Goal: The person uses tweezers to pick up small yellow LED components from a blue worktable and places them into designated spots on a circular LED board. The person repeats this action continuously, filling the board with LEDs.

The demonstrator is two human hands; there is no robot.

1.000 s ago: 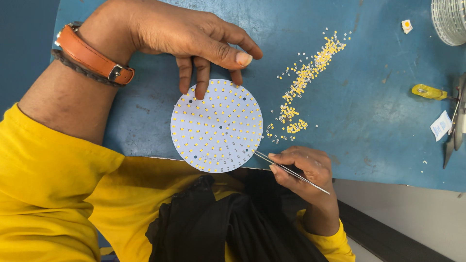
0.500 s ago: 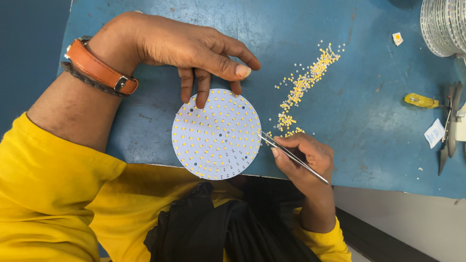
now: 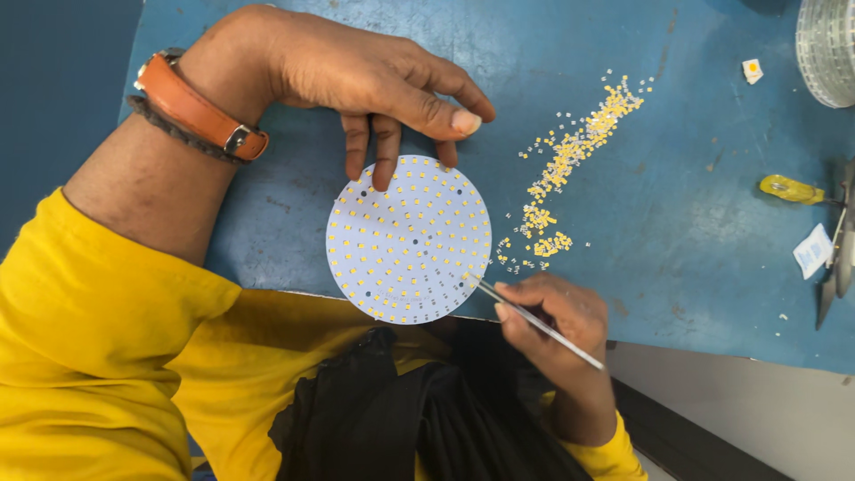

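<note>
Your left hand [image 3: 356,76] rests on the blue table [image 3: 677,240], fingers spread and loose, with two fingertips pressing the far edge of the round white board [image 3: 409,239]. The board lies flat at the near edge of the table, its face covered in rows of small yellow chips. Your right hand [image 3: 557,325] is closed in a pinch around thin metal tweezers [image 3: 534,321]; their tips touch the board's near right rim. Just right of the board, a strip of loose yellow chips [image 3: 574,151] runs toward the far right. A yellow-handled tool [image 3: 791,189] lies well apart at the right edge. An orange watch strap [image 3: 198,107] circles your left wrist.
</note>
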